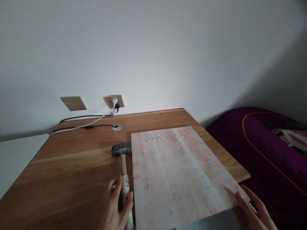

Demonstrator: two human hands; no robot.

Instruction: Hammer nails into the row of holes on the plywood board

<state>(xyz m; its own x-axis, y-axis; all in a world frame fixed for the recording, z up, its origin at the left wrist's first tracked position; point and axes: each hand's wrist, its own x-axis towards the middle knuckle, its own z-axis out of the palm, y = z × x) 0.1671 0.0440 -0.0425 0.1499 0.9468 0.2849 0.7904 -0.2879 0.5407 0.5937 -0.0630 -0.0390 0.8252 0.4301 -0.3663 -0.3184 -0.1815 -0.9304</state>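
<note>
A rubber mallet with a black head (121, 149) and a worn, pale-painted wooden handle lies on the wooden table. My left hand (115, 204) is at its handle, index finger along one side and thumb across the other. To the right is a flat board (172, 175) with a whitish, reddish-streaked face. Near its far edge runs a zigzag row of thin shiny lines (165, 137). At the board's near right corner my right hand (255, 209) grips the edge, its fingertips on the top face. Some of its fingers are hidden.
Behind the wooden table (72, 179) is a white wall with a socket (115, 101) and plugged-in cables (96, 120). A round cable grommet (117, 127) sits in the tabletop. White furniture (21, 156) stands left; a purple cushioned seat (259, 137) is right. Something grey (216, 221) shows below the board.
</note>
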